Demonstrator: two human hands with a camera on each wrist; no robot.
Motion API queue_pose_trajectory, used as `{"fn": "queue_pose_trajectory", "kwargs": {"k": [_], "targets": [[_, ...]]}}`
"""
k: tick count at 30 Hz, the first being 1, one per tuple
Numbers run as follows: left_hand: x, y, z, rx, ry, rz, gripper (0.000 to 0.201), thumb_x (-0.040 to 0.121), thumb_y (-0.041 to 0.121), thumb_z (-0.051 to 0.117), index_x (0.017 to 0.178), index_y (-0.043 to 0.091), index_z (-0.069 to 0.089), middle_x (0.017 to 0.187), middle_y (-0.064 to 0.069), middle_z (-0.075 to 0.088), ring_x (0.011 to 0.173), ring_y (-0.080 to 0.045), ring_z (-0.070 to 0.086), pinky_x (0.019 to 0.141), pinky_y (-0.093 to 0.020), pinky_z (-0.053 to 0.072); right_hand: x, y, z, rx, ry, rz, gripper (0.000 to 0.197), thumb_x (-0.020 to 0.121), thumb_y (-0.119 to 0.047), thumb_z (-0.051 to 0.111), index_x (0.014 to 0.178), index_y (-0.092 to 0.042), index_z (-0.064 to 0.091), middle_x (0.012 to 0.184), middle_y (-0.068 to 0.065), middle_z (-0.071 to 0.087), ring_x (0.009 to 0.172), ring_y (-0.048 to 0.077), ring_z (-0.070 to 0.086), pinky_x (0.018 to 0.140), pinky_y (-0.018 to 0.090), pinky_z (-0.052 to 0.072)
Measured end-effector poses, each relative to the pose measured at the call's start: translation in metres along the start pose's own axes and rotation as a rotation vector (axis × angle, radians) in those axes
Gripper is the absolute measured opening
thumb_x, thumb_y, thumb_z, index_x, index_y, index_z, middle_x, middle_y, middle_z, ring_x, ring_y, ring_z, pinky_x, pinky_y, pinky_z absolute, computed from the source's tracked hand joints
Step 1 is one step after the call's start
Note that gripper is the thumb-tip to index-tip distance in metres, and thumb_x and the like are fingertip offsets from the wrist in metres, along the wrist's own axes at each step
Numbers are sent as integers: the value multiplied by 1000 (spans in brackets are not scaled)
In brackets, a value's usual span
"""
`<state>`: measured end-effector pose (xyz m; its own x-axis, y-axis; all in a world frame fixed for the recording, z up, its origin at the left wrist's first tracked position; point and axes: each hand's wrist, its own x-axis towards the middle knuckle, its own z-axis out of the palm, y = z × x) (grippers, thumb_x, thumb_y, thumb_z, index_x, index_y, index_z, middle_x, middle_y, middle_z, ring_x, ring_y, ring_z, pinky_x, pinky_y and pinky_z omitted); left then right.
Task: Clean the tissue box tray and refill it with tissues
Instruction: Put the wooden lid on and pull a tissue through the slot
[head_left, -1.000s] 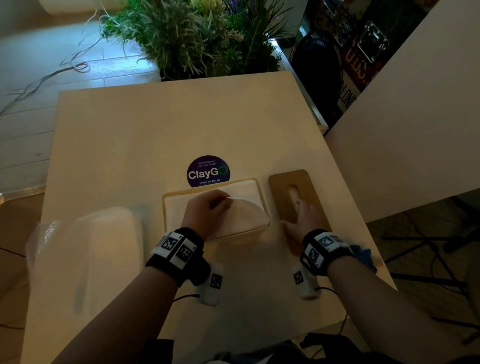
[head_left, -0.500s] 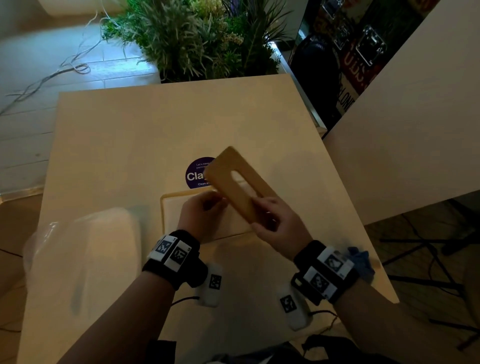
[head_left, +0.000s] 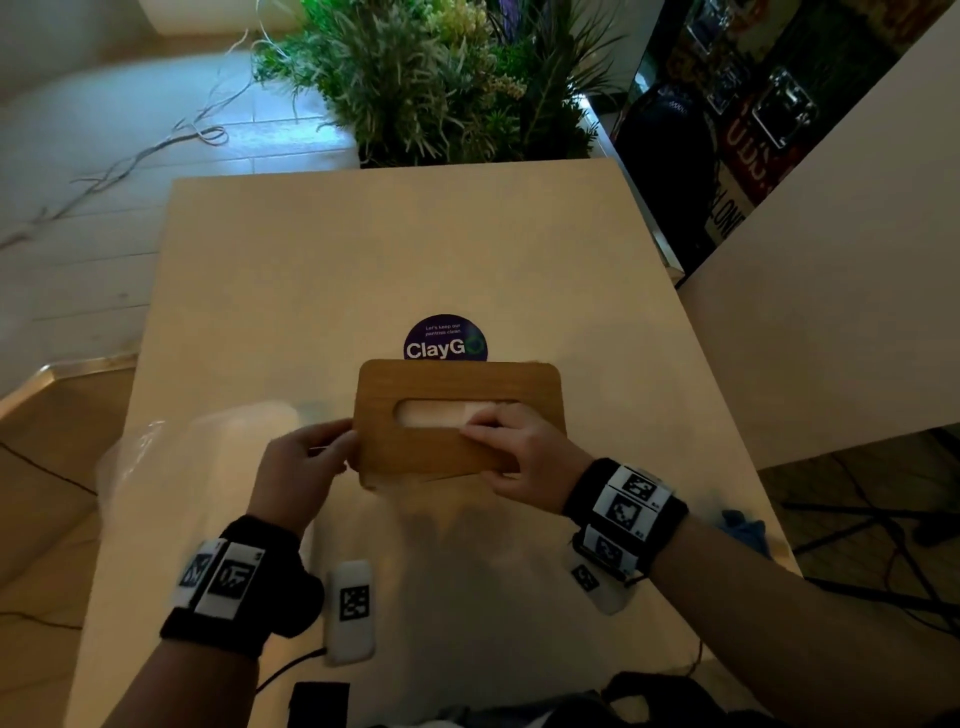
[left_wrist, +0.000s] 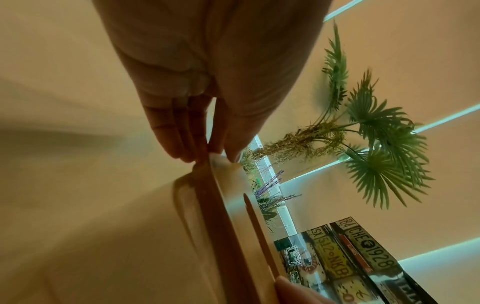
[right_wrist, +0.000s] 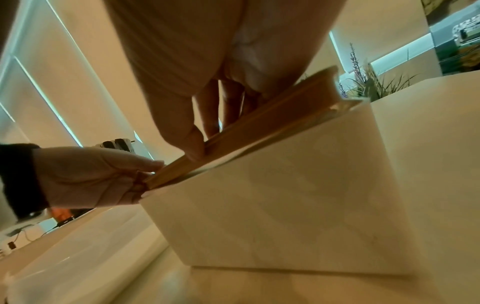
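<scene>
A brown wooden lid (head_left: 457, 384) with a long slot lies across the top of the white tissue box (right_wrist: 272, 195). White tissues (head_left: 431, 413) show through the slot. My left hand (head_left: 306, 462) pinches the lid's left end between thumb and fingers (left_wrist: 179, 142). My right hand (head_left: 519, 452) grips the lid's near edge, thumb (right_wrist: 192, 144) on the rim and fingers on top by the slot. In the right wrist view the lid (right_wrist: 259, 121) sits on the box's rim; I cannot tell whether it is fully seated.
A clear plastic tissue pack (head_left: 208, 467) lies on the table left of the box. A blue cloth (head_left: 743, 530) sits at the table's right edge. A ClayGo sticker (head_left: 445, 338) is just beyond the lid, plants (head_left: 441, 78) stand behind the table, and a white panel (head_left: 831, 286) rises on the right.
My right hand picked the lid up from the table right of the box, swung it over and laid it flat on the box. My left hand left the tissues and took the lid's left end.
</scene>
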<state>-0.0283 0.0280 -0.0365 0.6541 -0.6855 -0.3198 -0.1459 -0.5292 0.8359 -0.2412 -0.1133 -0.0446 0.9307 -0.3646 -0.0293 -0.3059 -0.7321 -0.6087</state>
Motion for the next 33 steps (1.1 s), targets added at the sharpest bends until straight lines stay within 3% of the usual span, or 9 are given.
{"fn": "queue_pose_trajectory", "kwargs": {"k": [5, 10, 15, 17, 20, 22, 25, 28, 33], "targets": [[-8, -7, 4, -9, 11, 1, 32, 80, 11, 67, 112, 4, 64, 88, -12, 70, 74, -22, 67, 78, -36, 53, 4, 2, -5, 4, -93, -56, 53, 80, -14, 67, 130, -8, 49, 128, 12, 51, 120, 26, 43, 104, 32, 34], [-9, -12, 6, 15, 19, 26, 33, 80, 11, 67, 113, 8, 64, 86, -11, 69, 75, -21, 64, 80, -37, 53, -5, 9, -13, -13, -115, -78, 51, 83, -13, 65, 131, -6, 48, 130, 14, 52, 120, 28, 46, 105, 41, 39], [-11, -13, 8, -19, 35, 38, 32, 81, 8, 66, 113, 8, 64, 79, 4, 67, 78, -24, 68, 80, -42, 56, -6, 15, -6, -82, -72, -117, 46, 87, -28, 52, 127, -6, 52, 130, 14, 55, 123, 26, 44, 112, 43, 26], [-10, -13, 9, -39, 43, 35, 32, 82, 7, 64, 114, 8, 63, 82, -3, 68, 79, -26, 67, 81, -43, 55, -8, 17, -3, -101, -57, -108, 48, 86, -32, 45, 126, -7, 54, 130, 13, 56, 123, 27, 45, 112, 40, 20], [-10, -14, 10, -82, 53, 36, 33, 82, 6, 64, 115, 8, 63, 85, -9, 68, 80, -27, 67, 83, -43, 55, -13, 17, 2, -165, -19, -83, 48, 86, -37, 44, 127, -14, 53, 137, 6, 52, 131, 29, 40, 113, 53, 16], [-13, -14, 10, -112, 34, 13, 35, 81, 9, 66, 116, 7, 62, 85, -6, 68, 81, -24, 66, 84, -39, 53, -17, 16, 1, -118, 108, 17, 52, 85, -41, 46, 130, -16, 50, 145, 0, 41, 138, 25, 28, 114, 52, 9], [-19, -16, 8, -140, -11, -9, 37, 79, 9, 68, 116, 8, 62, 85, 2, 68, 80, -20, 66, 81, -36, 53, -25, 21, -5, 133, 452, 352, 50, 92, -28, 49, 137, -10, 39, 146, -1, 31, 138, 17, 24, 114, 34, 15], [-23, -17, 8, -136, -24, 7, 37, 79, 8, 67, 115, 11, 62, 87, 7, 67, 82, -22, 65, 78, -33, 54, -29, 29, 2, 448, 493, 642, 46, 96, -18, 45, 140, -10, 33, 148, 6, 36, 137, 17, 31, 109, 23, 23], [-24, -20, 11, -165, 11, 17, 40, 80, 6, 66, 119, 10, 59, 93, -7, 67, 83, -17, 65, 72, -19, 48, -29, 30, 23, 529, 543, 624, 40, 99, -20, 36, 139, -13, 36, 136, -2, 44, 129, 17, 42, 105, 25, 32]]}}
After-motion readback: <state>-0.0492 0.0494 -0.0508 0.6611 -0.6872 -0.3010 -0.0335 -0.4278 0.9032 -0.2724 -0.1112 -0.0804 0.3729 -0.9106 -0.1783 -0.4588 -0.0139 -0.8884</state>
